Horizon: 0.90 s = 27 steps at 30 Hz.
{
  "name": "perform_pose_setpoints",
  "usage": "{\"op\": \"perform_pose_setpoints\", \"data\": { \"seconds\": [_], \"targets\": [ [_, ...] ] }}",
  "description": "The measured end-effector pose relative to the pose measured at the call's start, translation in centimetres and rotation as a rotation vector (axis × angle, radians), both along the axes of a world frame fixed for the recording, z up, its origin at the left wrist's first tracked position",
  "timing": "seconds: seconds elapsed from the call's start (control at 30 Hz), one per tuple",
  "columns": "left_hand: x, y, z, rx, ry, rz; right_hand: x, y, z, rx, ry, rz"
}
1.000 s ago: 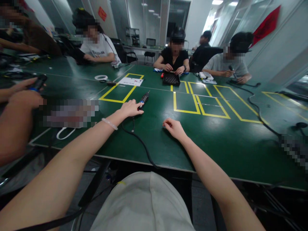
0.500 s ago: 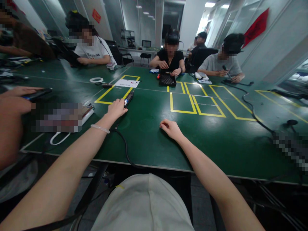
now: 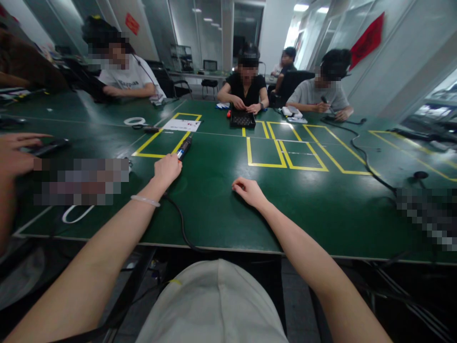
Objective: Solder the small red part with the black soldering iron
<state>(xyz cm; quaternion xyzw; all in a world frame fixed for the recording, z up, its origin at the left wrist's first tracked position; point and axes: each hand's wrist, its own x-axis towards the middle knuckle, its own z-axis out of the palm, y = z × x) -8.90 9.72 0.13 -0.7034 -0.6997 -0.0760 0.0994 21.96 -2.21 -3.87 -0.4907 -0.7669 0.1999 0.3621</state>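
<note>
My left hand (image 3: 167,170) is closed around a black, stick-shaped corded tool (image 3: 183,149) with a blue band and a thin tip that points away from me. Its rear part is hidden in my palm, and a black cable (image 3: 181,216) runs from behind the hand over the table's near edge. On the green table (image 3: 210,209) lies my right hand (image 3: 249,191), loosely curled, with nothing visible in its fingers. Beyond the tool's tip, a white printed sheet (image 3: 181,125) lies across a yellow tape outline (image 3: 148,155).
A white cable coil (image 3: 134,121) lies at the far left, beside a dark-handled tool (image 3: 152,129). More yellow tape frames (image 3: 267,166) mark the table's right half. A co-worker opposite handles a black tray (image 3: 243,118). Another person's hand (image 3: 17,147) is at my left.
The view has turned slightly right, so everything sits further left. My left hand, with the corded tool, has come a little closer to me. The right hand stays curled on the table.
</note>
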Motion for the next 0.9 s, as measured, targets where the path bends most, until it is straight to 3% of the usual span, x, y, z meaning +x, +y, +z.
{"op": "perform_pose_setpoints", "data": {
  "seconds": [0.13, 0.23, 0.37, 0.5, 0.67, 0.9],
  "targets": [
    [0.4, -0.3, 0.7, 0.011, -0.084, 0.005, 0.0, 0.1, -0.1, -0.010, 0.026, -0.003],
    [2.5, -1.6, 1.0, 0.044, -0.286, -0.155, 0.1, 0.3, -0.3, -0.038, 0.118, 0.010],
    [7.7, -4.7, 0.5, -0.330, -0.852, -0.566, 0.3, 0.8, -0.5, -0.149, 0.329, 0.036],
    [11.8, -7.6, -0.4, -0.586, -1.183, -0.689, 0.2, 0.9, -0.3, -0.345, 0.574, 0.097],
    [12.6, -9.0, -0.9, -0.648, -1.199, -0.785, 0.0, 0.6, 0.2, -0.508, 0.723, 0.201],
    [12.2, -8.6, -1.2, -0.609, -1.223, -0.734, 0.0, 0.5, 0.2, -0.479, 0.754, 0.206]
  ]
}}
